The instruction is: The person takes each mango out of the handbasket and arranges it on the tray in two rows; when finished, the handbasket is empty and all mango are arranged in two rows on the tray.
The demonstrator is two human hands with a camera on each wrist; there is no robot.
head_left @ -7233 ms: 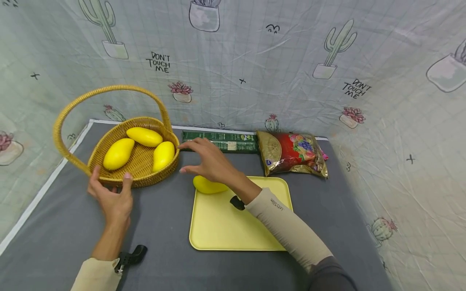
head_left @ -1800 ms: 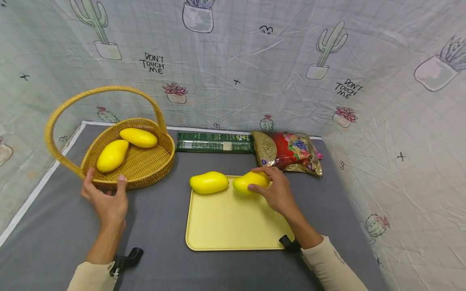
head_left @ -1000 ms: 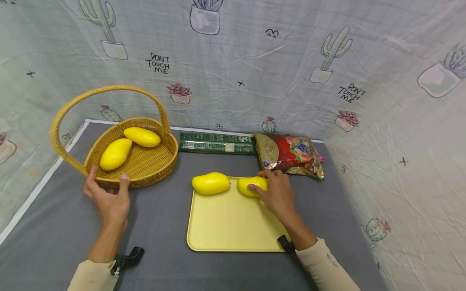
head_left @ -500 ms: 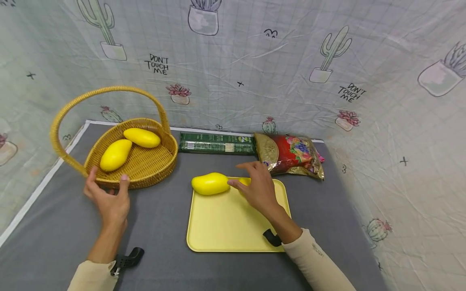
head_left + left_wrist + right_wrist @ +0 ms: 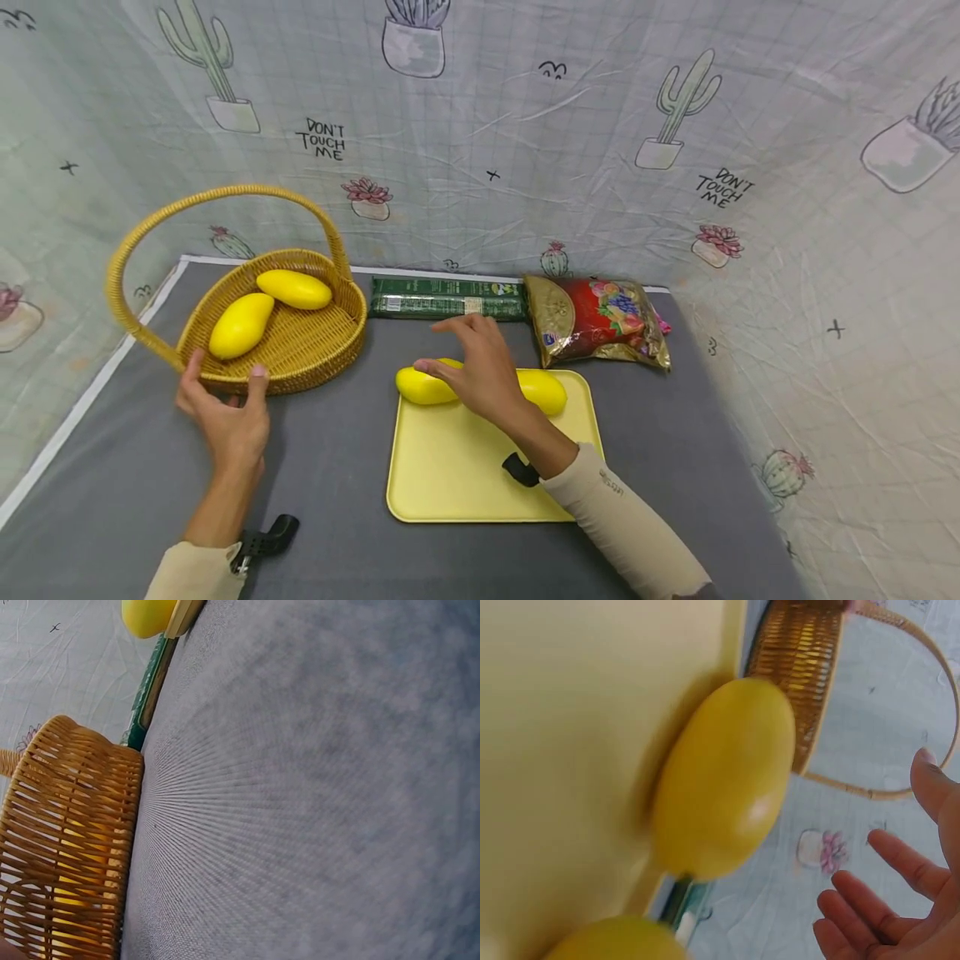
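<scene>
The right hand (image 5: 480, 371) sits farther left than half a second ago, leaving the right mango (image 5: 546, 392) beside its wrist and hanging over the left mango (image 5: 420, 387). Its grip holds nothing, thumb and fingers apart. The left mango lies at the far-left corner of the yellow tray (image 5: 450, 475), below the grip and extending to its left, long axis running roughly side to side. The right hand is clearly nearer; the left hand (image 5: 228, 425) touches the wicker basket (image 5: 311, 333) at its near rim, whether clasped cannot be told.
</scene>
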